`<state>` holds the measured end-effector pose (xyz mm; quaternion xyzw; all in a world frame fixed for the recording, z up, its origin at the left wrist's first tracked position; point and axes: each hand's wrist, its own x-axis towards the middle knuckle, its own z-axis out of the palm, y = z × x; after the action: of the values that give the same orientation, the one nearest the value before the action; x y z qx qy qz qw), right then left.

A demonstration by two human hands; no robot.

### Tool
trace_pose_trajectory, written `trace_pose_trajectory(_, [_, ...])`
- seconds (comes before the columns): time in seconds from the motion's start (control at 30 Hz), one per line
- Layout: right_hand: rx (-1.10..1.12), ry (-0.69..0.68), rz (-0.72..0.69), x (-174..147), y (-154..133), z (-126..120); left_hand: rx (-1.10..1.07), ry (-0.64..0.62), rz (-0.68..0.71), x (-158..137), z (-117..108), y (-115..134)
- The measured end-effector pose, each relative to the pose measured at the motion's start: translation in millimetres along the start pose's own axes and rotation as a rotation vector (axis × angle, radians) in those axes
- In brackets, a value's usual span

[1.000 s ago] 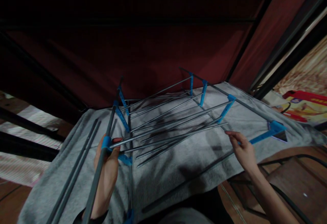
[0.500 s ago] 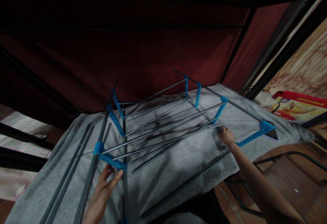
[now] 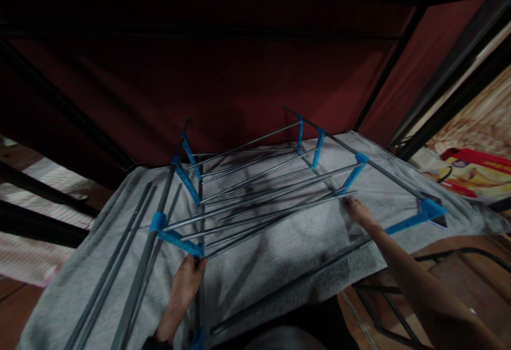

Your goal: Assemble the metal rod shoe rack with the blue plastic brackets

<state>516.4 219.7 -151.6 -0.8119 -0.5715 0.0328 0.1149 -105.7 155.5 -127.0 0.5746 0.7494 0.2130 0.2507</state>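
Right now I have the left hand's (image 3: 186,281) grip closed about the foot of the near-left blue bracket (image 3: 179,241). The right hand (image 3: 358,211) is beside the rods' (image 3: 239,223) far ends; its grip I cannot tell. The tube frame (image 3: 165,193) spans gray cloth (image 3: 299,254).

Brackets (image 3: 179,242) are blue, rods (image 3: 269,214) grey, the cloth (image 3: 287,254) lighter grey, the panel (image 3: 239,83) dark red, the packet (image 3: 479,171) red and yellow.
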Motion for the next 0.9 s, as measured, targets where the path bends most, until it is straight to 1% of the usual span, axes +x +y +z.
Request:
trace_pose_trajectory(0.13, [-0.062, -0.174, 0.043, 4, 7, 12, -0.013, -0.035, -0.072, 5, 0, -1])
trace_pose_trajectory(0.27, [-0.085, -0.248, 0.040, 7, 16, 21, -0.079, -0.032, -0.070, 8, -1, -8])
trace_pose_trajectory(0.37, [-0.080, -0.268, 0.015, 9, 25, 26, -0.203, -0.029, -0.048, 8, 0, -15])
trace_pose_trajectory(0.43, [-0.067, -0.261, 0.003, 10, 29, 29, -0.302, -0.042, -0.028, 8, 2, -20])
trace_pose_trajectory(0.5, [-0.056, -0.243, 0.001, 8, 31, 33, -0.355, -0.040, -0.014, 8, 4, -24])
trace_pose_trajectory(0.6, [-0.066, -0.211, 0.012, 1, 27, 35, -0.358, -0.015, -0.008, 8, 6, -27])
trace_pose_trajectory(0.67, [-0.088, -0.186, 0.017, -6, 20, 34, -0.365, -0.038, -0.020, 8, 5, -28])
trace_pose_trajectory(0.77, [-0.130, -0.125, 0.020, -21, 4, 28, -0.378, -0.095, -0.040, 11, 2, -29])
trace_pose_trajectory(0.9, [-0.151, 0.029, 0.062, -49, -35, 26, -0.341, -0.084, -0.043, 19, 2, -31])
